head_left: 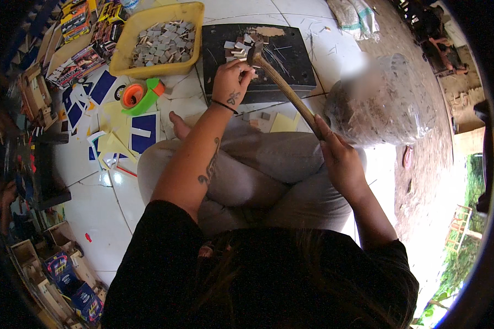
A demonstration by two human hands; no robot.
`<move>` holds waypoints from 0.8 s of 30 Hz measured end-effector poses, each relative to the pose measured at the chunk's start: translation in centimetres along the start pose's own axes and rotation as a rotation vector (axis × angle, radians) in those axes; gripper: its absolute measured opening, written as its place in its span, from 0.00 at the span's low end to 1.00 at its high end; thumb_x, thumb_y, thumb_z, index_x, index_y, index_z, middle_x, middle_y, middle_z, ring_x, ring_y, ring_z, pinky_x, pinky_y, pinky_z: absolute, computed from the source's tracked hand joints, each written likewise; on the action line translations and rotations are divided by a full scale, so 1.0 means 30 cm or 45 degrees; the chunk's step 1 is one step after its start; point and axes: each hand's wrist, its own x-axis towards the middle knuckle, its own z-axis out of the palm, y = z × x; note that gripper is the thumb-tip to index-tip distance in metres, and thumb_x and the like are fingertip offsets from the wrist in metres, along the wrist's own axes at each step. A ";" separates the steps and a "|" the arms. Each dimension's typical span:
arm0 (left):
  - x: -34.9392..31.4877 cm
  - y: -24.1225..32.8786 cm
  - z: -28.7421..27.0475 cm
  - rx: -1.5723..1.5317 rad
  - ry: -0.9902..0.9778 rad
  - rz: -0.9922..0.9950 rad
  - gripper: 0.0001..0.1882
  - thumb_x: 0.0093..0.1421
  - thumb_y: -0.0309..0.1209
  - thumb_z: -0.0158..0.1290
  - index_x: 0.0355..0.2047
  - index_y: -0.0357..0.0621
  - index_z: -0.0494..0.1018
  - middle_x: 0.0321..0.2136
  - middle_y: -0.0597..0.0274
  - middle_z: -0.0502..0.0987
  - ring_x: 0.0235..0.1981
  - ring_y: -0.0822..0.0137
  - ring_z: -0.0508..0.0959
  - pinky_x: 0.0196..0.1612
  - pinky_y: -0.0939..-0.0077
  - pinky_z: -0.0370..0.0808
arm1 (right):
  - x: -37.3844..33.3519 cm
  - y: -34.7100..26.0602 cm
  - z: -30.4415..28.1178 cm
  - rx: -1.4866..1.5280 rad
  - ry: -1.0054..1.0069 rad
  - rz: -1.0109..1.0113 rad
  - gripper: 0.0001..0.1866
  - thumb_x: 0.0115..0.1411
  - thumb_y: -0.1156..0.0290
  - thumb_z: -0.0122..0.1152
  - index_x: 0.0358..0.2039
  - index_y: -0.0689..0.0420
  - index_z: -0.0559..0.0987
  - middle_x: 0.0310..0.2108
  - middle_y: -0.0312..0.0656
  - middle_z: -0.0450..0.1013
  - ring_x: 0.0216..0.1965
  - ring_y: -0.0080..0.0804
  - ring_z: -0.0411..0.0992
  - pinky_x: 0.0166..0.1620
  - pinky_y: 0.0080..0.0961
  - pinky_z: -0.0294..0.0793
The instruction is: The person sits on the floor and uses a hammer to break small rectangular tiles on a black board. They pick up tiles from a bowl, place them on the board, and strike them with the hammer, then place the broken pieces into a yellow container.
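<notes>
My left hand [232, 78] rests on a dark flat block [291, 55] on the floor, fingers pinched on a small piece I cannot make out. My right hand [339, 156] grips the wooden handle of a hammer [282, 85]; its metal head sits just above my left fingers. A little heap of small grey and brown pieces [237, 46] lies on the block beside the hammer head. I sit cross-legged in grey trousers [269, 164].
A yellow tray [127, 41] of small grey squares stands left of the block. An orange and green tape dispenser [140, 94], blue and yellow cards [140, 131] and stacked boxes lie to the left. A large clear plastic bag [387, 104] stands at the right.
</notes>
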 end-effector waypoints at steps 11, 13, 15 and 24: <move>0.005 0.012 -0.001 0.016 0.011 -0.012 0.06 0.52 0.26 0.57 0.22 0.36 0.73 0.23 0.55 0.76 0.20 0.59 0.76 0.26 0.71 0.72 | 0.008 0.001 0.007 0.095 0.112 -0.062 0.31 0.58 0.78 0.50 0.62 0.44 0.58 0.43 0.57 0.71 0.42 0.52 0.72 0.42 0.40 0.73; -0.003 0.012 -0.004 0.014 -0.008 -0.025 0.07 0.53 0.28 0.56 0.22 0.36 0.74 0.23 0.55 0.75 0.21 0.59 0.76 0.26 0.70 0.72 | 0.001 0.010 0.014 0.099 0.078 -0.041 0.31 0.58 0.78 0.50 0.62 0.45 0.59 0.43 0.57 0.71 0.43 0.52 0.72 0.43 0.39 0.72; 0.001 0.009 -0.010 -0.054 -0.043 -0.044 0.10 0.55 0.32 0.55 0.24 0.37 0.75 0.23 0.56 0.75 0.21 0.60 0.75 0.27 0.69 0.72 | 0.015 0.034 0.017 0.102 -0.058 0.061 0.31 0.58 0.78 0.49 0.62 0.46 0.59 0.44 0.57 0.71 0.44 0.52 0.72 0.45 0.38 0.72; 0.056 -0.048 -0.113 0.183 0.216 -0.056 0.02 0.50 0.29 0.56 0.24 0.46 0.77 0.24 0.57 0.77 0.25 0.53 0.77 0.30 0.66 0.73 | 0.365 0.303 0.051 -0.220 0.252 0.173 0.21 0.62 0.69 0.45 0.57 0.51 0.64 0.48 0.56 0.68 0.46 0.56 0.68 0.48 0.43 0.68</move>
